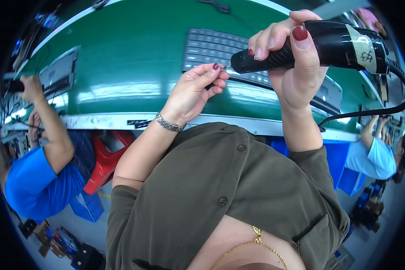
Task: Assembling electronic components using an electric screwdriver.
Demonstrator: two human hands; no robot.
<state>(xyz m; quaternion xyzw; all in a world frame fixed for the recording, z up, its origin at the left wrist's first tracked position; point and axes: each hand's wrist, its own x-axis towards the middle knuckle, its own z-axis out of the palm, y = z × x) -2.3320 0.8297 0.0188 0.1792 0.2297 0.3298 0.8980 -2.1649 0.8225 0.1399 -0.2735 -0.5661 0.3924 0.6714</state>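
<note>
My right hand (297, 63) is wrapped round a black corded electric screwdriver (337, 45), which has a strip of pale tape near its rear end. The tool lies almost level, its nose pointing left. Just off that nose, the thumb and fingers of my left hand (195, 87) are pinched together at the thin metal bit. Whether a small screw is between these fingertips is too small to tell. Behind both hands a dark keyboard (211, 47) rests on the green bench mat, partly hidden by the screwdriver and my hands.
The screwdriver's black cord (369, 112) loops down at the right. On the green mat (126, 54), another keyboard (58, 72) lies at the left, where a co-worker in blue (45, 175) works. A red stool (105, 157) and blue bins (333, 157) stand below the bench edge.
</note>
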